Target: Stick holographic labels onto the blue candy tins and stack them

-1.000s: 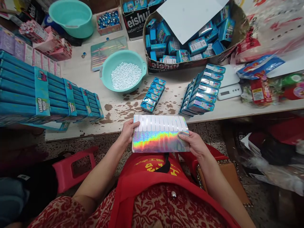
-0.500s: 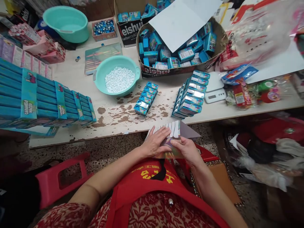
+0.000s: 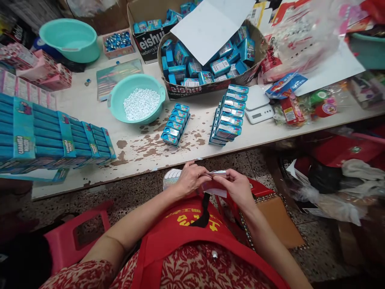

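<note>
Close in, below a red apron (image 3: 180, 237) worn over a patterned top (image 3: 174, 269), came the two hands, drawn together just short of the table edge. The left hand (image 3: 190, 180) was clamped on a shiny label sheet (image 3: 171, 184), whose white-tabbed end jutted out on the outer side of that hand, past the wrist and knuckles. The right hand (image 3: 240, 189) pinched the sheet's other end between thumb and fingers, so the sheet ran between the hands, bent, its middle largely hidden by the left fingers. A pink plastic stool (image 3: 61, 243) stood low on the left, and a brown-seated chair (image 3: 279, 220) low on the right. Beyond the hands lay the scuffed white table (image 3: 192, 154). On it, banded blue boxes (image 3: 51, 140) were stacked at the left, a short row of blue tins (image 3: 175, 123) lay ahead of the hands, and a taller stack of tins (image 3: 230, 114) rose right of that row, near a digital scale (image 3: 261, 115). Left of the row sat a turquoise bowl (image 3: 116, 111) of small white candies (image 3: 141, 103). Farther off, an open carton (image 3: 207, 86) was full of blue packs, with a white paper sheet (image 3: 210, 32) over it, and a larger turquoise basin (image 3: 70, 44) stood back left.
</note>
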`<action>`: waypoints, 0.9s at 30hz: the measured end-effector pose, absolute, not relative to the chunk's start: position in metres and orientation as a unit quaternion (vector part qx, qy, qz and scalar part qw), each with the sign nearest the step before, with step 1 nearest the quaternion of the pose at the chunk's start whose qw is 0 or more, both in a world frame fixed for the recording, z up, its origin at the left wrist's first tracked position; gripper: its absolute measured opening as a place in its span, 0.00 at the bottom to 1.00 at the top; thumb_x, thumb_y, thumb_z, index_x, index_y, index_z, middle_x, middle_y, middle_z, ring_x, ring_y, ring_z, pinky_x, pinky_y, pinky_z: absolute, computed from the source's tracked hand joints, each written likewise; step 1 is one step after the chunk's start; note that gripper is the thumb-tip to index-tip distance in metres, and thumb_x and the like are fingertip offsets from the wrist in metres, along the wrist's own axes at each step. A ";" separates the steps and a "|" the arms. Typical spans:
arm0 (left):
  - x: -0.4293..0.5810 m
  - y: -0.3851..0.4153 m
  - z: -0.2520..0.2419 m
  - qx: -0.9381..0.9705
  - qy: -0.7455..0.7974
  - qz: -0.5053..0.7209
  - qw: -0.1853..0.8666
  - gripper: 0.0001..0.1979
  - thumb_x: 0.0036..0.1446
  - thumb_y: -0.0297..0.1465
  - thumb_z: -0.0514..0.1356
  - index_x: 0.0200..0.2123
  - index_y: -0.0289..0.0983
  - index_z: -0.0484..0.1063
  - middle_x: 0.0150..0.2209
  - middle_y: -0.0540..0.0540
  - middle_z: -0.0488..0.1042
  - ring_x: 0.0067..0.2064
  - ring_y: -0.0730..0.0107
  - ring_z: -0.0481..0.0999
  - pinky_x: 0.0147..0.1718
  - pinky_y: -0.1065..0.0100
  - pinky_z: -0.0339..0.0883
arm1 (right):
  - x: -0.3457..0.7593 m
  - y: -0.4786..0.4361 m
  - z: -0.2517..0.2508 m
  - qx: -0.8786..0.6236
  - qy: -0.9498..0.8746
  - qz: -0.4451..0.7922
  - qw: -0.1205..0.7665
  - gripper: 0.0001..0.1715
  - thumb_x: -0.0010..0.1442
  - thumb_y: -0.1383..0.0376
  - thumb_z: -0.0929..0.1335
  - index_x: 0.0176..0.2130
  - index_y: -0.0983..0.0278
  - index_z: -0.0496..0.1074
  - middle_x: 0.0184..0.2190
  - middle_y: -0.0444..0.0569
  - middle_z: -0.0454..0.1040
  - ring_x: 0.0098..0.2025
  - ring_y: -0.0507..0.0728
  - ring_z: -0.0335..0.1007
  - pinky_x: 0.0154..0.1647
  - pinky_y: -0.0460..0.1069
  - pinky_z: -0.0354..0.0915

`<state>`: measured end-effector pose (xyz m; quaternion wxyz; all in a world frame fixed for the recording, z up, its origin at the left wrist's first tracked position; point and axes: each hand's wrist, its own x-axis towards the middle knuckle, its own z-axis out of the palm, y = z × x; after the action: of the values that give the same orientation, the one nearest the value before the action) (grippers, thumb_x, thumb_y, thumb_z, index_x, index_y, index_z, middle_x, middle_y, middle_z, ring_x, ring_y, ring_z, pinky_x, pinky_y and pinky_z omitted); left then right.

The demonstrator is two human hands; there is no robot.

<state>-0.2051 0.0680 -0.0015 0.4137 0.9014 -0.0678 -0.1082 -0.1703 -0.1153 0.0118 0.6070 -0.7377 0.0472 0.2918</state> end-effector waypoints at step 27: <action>-0.277 0.216 -0.026 0.983 0.091 -0.092 0.130 0.12 0.62 0.33 0.51 0.39 0.40 0.75 0.36 0.45 0.79 0.37 0.66 0.77 0.36 0.70 0.65 | -0.136 -0.060 -0.059 -0.810 -0.178 0.227 0.510 0.10 0.53 0.58 0.68 0.31 0.59 0.78 0.32 0.45 0.79 0.35 0.58 0.75 0.41 0.51 0.68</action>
<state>-0.2767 0.2160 -0.0263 0.1296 0.9831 0.0910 -0.0922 -0.1356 -0.0601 -0.0592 0.5103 -0.8103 -0.1777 0.2269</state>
